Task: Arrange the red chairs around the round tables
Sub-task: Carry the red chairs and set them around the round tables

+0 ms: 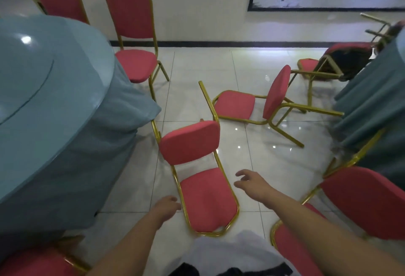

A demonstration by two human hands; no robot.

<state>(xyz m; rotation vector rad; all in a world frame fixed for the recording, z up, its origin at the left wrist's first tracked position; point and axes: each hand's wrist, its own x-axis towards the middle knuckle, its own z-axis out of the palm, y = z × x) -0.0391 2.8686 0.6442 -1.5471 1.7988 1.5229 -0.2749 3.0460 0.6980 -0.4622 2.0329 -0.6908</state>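
Right, both hands are loose and empty. My left hand (167, 206) hovers at the gold frame of a toppled red chair (208, 201), with my right hand (247, 182) just off its other side. The blue-draped round surface (54, 100) sits left of my left hand. Bare floor (263, 155) lies ahead of my right, with another fallen chair (236, 104) beyond.

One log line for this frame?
phase: pre-grasp | target: near chair, on its back | left hand: open, beside it | right hand: open, beside it | held: nothing
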